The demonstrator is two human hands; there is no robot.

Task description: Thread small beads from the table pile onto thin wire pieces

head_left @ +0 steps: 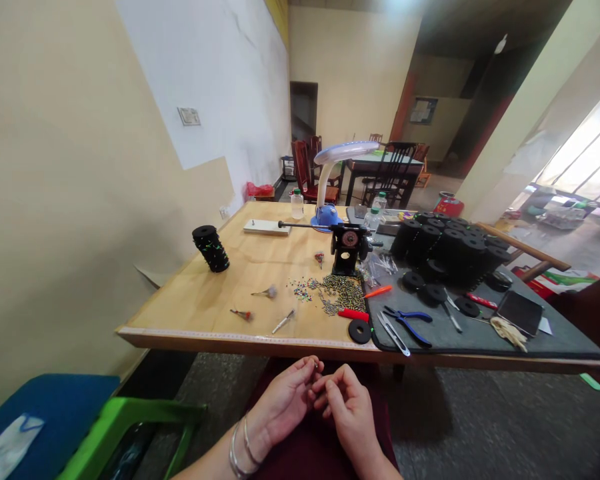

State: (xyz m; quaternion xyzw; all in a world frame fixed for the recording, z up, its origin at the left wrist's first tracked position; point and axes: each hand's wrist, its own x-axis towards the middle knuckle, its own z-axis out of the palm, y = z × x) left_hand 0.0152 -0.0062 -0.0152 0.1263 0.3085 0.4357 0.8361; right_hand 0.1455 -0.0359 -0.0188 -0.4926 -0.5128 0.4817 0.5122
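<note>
The counter (pixel 220 293) is pale yellow wood, and a dark grey mat (pixel 480 333) covers its right part. The stacked spools (pixel 450 247) are black. A single spool (pixel 211 248) is black with green specks. The lamp (pixel 325 215) has a blue base, a white neck and a silver-grey head. The pliers (pixel 413 319) have blue handles, and near them lie a red tool (pixel 353 315) and an orange one (pixel 379 291). The scattered beads (pixel 330 290) are of mixed colours. Silver bangles (pixel 241 448) ring the wrist of the left hand (pixel 285 400) over maroon cloth (pixel 320 447).
</note>
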